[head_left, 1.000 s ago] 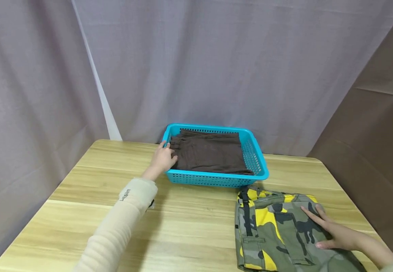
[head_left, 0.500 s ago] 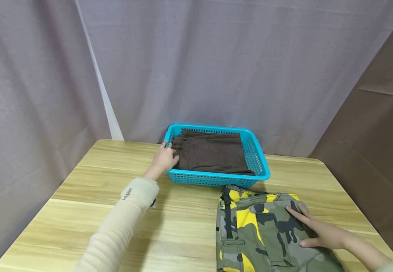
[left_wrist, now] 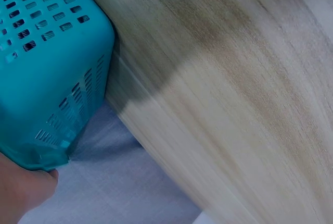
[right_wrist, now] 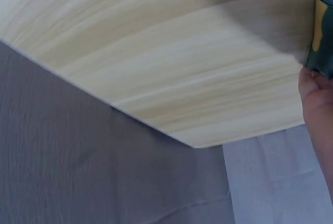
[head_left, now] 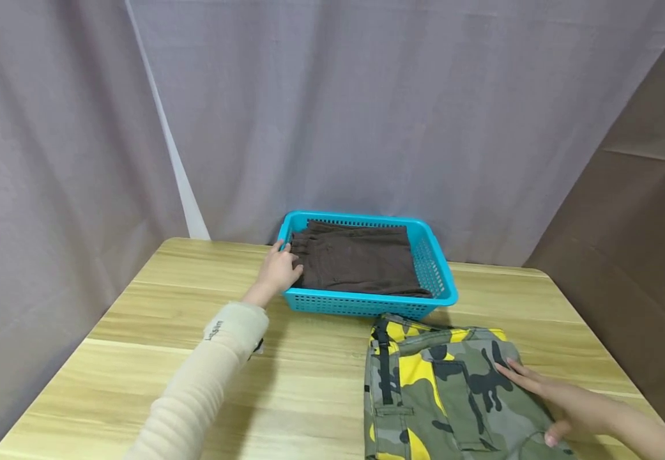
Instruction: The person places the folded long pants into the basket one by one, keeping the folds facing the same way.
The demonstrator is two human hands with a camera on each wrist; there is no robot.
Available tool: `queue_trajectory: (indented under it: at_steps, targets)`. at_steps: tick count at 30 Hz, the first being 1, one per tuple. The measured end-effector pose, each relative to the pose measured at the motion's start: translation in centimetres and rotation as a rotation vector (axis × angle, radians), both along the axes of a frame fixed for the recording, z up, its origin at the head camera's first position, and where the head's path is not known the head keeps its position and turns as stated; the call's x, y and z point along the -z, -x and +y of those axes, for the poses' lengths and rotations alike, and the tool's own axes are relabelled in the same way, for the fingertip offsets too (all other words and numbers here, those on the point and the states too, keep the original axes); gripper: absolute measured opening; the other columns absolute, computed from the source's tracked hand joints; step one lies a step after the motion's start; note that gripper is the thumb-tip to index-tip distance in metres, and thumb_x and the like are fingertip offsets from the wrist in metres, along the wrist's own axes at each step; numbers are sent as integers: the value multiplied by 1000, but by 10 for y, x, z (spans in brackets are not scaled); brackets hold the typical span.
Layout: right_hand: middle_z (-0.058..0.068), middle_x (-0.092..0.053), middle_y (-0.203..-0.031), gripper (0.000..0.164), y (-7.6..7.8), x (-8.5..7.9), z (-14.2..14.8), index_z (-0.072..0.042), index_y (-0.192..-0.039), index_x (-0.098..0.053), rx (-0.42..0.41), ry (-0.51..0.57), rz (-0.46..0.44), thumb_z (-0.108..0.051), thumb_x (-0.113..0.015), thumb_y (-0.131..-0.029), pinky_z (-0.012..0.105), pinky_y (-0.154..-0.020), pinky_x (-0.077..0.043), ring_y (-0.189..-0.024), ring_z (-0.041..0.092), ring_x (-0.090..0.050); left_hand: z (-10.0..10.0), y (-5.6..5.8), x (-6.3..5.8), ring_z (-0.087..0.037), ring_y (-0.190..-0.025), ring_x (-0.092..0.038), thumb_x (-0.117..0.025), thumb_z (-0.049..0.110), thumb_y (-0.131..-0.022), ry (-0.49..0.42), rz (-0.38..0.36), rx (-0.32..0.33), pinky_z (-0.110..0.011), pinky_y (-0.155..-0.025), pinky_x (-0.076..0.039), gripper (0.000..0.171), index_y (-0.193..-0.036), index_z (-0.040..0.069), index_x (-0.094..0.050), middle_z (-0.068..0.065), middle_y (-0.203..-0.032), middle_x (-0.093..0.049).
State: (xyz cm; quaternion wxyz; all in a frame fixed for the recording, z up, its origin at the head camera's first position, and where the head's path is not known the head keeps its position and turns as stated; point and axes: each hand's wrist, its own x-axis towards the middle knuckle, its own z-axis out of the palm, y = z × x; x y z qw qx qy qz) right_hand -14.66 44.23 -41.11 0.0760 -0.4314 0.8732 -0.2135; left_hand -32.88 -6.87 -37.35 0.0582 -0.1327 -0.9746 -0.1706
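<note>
My left hand (head_left: 275,271) holds the left rim of a blue plastic basket (head_left: 361,304). In the left wrist view, its fingers (left_wrist: 36,186) lie at the basket's rim. Inside the basket lies a folded dark brown pair of trousers (head_left: 358,259). Folded camouflage trousers (head_left: 453,390) in green, grey, black and yellow lie on the table in front of the basket's right half. My right hand (head_left: 570,404) rests at their right edge, fingers straight over the cloth. Only a strip of the camouflage trousers (right_wrist: 325,39) shows in the right wrist view.
The wooden table (head_left: 137,338) has rounded far corners. Grey curtain cloth (head_left: 366,115) hangs right behind the basket, and a brown sheet (head_left: 642,211) stands along the right side. Bare wood lies left of the camouflage trousers.
The camouflage trousers have slid left along the table under my right hand, which has since shifted slightly right to their edge. My left hand and the basket have stayed nearly in place.
</note>
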Motion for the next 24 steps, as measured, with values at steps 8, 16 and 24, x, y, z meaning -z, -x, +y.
queue_trajectory:
  at_steps: [8,16,24]
  targets:
    - [-1,-6,-159,92,3,4,-26,5,-148,-19,-28,-20,55,-57,-48,-86,21,-87,-46,-137,-9,-8,-1,0,1,-34,-143,-22,-52,25,-96,-9,9,5,-38,-120,-15,38,-124,-1,-60,-24,-143,-41]
    - [-16,5,-154,94,13,-6,-53,-2,-151,-12,-8,-57,-104,-56,-52,-85,23,-90,-45,-136,-5,-13,1,1,0,-34,-143,-22,-53,24,-96,-18,9,8,-39,-120,-16,38,-124,-1,-60,-23,-143,-42]
    - [29,-5,-154,97,19,-14,-83,-5,-152,-8,21,-116,-190,-51,-58,-83,29,-96,-44,-138,34,-24,1,3,1,-34,-142,-25,-54,20,-96,-49,28,13,-39,-119,-18,35,-122,-2,-61,-24,-140,-45]
